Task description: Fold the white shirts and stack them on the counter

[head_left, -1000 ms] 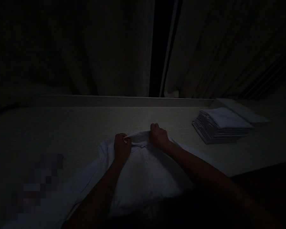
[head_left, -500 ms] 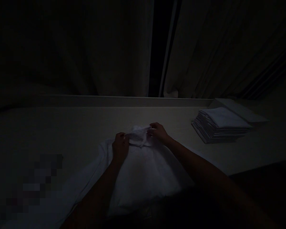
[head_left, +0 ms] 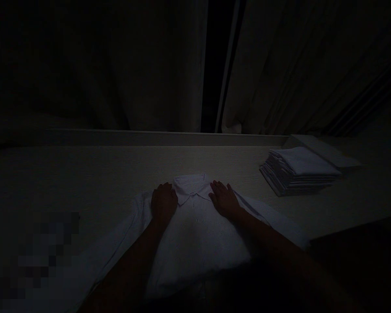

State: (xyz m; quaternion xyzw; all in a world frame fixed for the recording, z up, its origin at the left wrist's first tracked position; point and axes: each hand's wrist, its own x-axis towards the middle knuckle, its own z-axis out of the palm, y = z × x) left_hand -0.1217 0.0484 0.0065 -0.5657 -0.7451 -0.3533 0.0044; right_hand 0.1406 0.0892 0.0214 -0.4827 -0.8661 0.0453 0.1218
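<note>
A white collared shirt point(head_left: 198, 234) lies spread out on the pale tabletop, front side up, its sleeves reaching out to both sides. Its collar point(head_left: 193, 184) is folded down and points away from me. My left hand point(head_left: 164, 202) rests on the shoulder just left of the collar, fingers stretched and pressed lightly on the cloth. On the other shoulder lies my right hand point(head_left: 224, 199), palm down and fingers extended, touching the fabric beside the collar's right edge. Neither hand grips anything. The shirt's lower end runs into dark shadow near my body.
To the right stands a stack of folded white cloth items point(head_left: 299, 171), with a pale flat-topped box-like object point(head_left: 326, 150) behind it. Dark curtains point(head_left: 150, 65) hang beyond the table's raised back edge point(head_left: 169, 138). A pixelated patch hides something at lower left.
Both hands have let go of the collar, which now lies folded down and flat. They have moved down onto the shirt's shoulders with fingers stretched.
</note>
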